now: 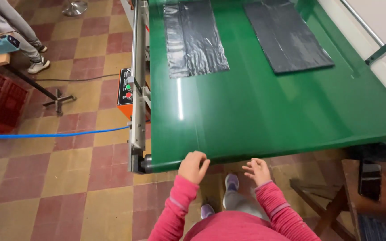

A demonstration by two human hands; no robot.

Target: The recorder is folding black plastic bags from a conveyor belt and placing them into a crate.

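Here both empty hands, left hand (193, 166) and right hand (258, 171), hover near the green belt (255, 116).

conveyor belt (255, 111) green | bags (195, 38) black | floor (68, 178) red-yellow checkered

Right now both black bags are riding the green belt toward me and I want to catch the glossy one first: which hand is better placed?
Left. The left hand sits at the belt's end roughly below the glossy bag; the right hand is farther over.

Even, fairly bright light; a white streak of glare runs down the green conveyor belt (264, 111) left of centre. Edges bow slightly; the near hands look soft.
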